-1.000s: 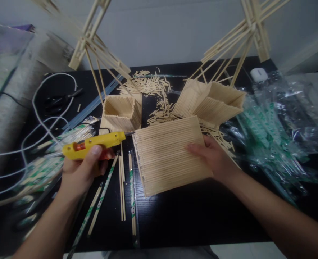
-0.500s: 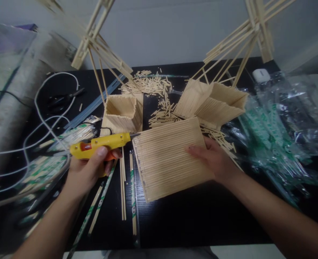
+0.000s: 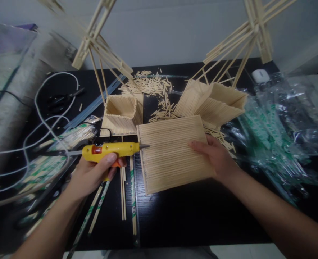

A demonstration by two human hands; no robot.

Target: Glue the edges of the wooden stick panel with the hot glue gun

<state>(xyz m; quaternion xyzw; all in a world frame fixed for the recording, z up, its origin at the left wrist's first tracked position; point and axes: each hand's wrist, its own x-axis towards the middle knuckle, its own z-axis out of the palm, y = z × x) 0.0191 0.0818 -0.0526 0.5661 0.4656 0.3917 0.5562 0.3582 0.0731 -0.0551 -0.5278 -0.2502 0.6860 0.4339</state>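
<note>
My left hand (image 3: 99,171) is closed around the handle of a yellow glue gun (image 3: 116,148), its metal nozzle pointing right over the left edge of a flat panel made of wooden sticks (image 3: 172,154). A glue stick pokes out of the gun's back end. Gripping the panel's right side is my right hand (image 3: 218,154), thumb on top and fingers underneath. The panel is held tilted above the dark table. Along its left edge runs a strip that looks like glue. I cannot tell whether the nozzle touches the panel.
Behind the hands stand a square stick box (image 3: 121,111) on a base and a tilted stick box (image 3: 213,100), with tall stick frames above. Short stick pieces (image 3: 150,84) lie between them. Wrapped chopsticks (image 3: 133,201), scissors (image 3: 63,100) and a white cable (image 3: 37,104) are leftward; plastic wrappers (image 3: 272,133) rightward.
My left hand has moved right and slightly down with the glue gun, so the nozzle now overlaps the panel's left edge lower down. The panel has shifted slightly right and up.
</note>
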